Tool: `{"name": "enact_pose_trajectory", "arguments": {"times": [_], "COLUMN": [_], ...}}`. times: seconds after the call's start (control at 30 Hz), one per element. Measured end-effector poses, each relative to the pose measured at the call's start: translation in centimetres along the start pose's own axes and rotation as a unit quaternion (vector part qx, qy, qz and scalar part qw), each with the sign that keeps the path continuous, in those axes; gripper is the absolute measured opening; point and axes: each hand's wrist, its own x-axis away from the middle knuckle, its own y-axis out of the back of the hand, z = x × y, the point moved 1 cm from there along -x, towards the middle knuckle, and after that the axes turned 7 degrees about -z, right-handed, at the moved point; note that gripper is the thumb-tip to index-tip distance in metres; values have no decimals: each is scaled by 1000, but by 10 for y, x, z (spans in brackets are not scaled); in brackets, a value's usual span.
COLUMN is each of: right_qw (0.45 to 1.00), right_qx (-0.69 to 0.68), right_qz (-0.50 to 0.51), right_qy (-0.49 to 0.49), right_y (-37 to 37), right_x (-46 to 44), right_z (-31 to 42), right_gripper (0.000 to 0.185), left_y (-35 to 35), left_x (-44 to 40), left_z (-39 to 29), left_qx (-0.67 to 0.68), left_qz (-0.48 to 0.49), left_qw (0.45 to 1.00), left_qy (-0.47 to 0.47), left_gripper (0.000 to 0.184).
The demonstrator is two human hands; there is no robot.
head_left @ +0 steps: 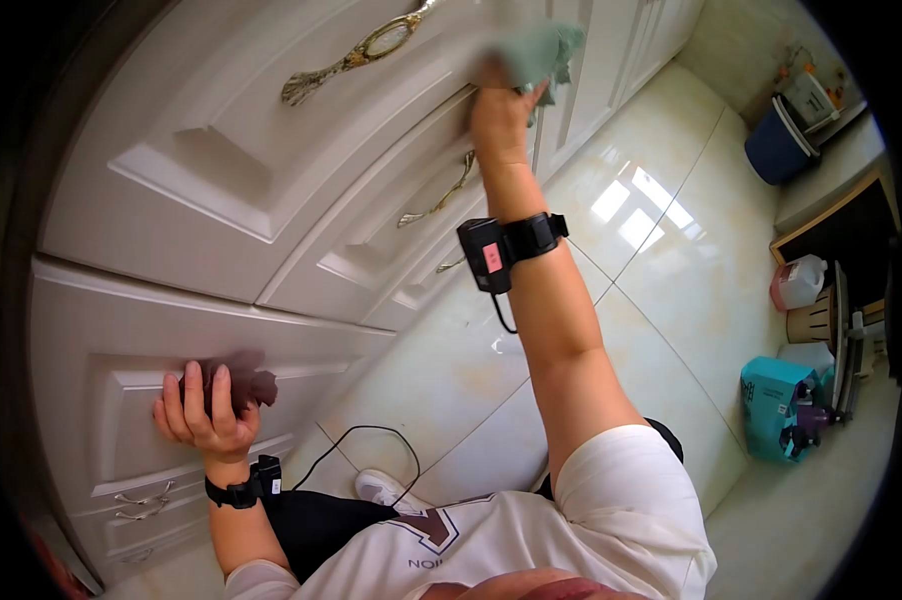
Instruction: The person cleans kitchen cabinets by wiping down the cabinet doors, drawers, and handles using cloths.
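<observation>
My left hand (pixel 206 415) is low on the left, its fingers bent over a dark brownish-purple cloth (pixel 251 385). It presses that cloth against a pale cabinet front (pixel 121 375) with a raised panel. Up at the top, my right hand (pixel 503 120) reaches far out and grips a light green cloth (pixel 546 60), against the cabinet fronts near a vertical seam. Motion blur smears part of this hand and its cloth. Ornate metal handles, such as the large upper handle (pixel 361 52) and a smaller handle (pixel 439 190), lie between my two hands.
Glossy floor tiles (pixel 661 320) run along the cabinets. Against the right wall are a dark blue bin (pixel 779 140), a plastic jug (pixel 799 283) and a teal bag (pixel 771 405). A black cable (pixel 371 428) loops near my shoe (pixel 381 487).
</observation>
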Motion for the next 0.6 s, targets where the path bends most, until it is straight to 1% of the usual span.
{"name": "enact_pose_trajectory", "arguments": {"times": [0.07,0.1,0.13,0.2,0.27,0.3,0.37,0.43,0.47,0.5,0.53,0.57,0.6], "right_qw": [989,988,992,989,968,968,896,893,916,941,961,974,980], "right_qx": [-136,-147,-123,-55,2,0,-79,-152,-86,35,45,45,10], "right_qz": [-36,-28,8,98,173,177,301,290,263,233,109,40,10], "right_qy": [-45,-39,-3,97,181,180,316,310,290,244,251,220,200], "right_y": [-8,-9,-7,-7,-16,-8,4,-8,-2,7,-3,-10,-11], "right_x": [6,16,34,78,128,137,147,129,98,80,72,62,52], "right_z": [45,58,70,101,128,135,148,128,124,122,98,76,71], "right_gripper": [42,45,48,53,43,43,17,22,41,43,53,59,60], "left_y": [0,1,2,3,2,2,1,0,1,1,0,0,-1], "left_x": [0,0,-1,0,0,0,1,4,3,4,4,4,4], "left_z": [0,0,0,0,0,0,0,3,1,2,2,2,1], "left_qx": [-2,-4,-7,-5,-3,-4,-6,12,4,0,1,2,4], "left_qz": [-1,3,6,8,10,12,18,7,20,22,17,12,10], "left_qw": [1000,1000,1000,1000,1000,1000,1000,1000,1000,1000,1000,1000,1000], "left_qy": [-4,-3,0,3,9,10,10,2,1,4,1,1,8], "left_gripper": [30,29,29,29,28,29,29,29,29,29,29,28,28]}}
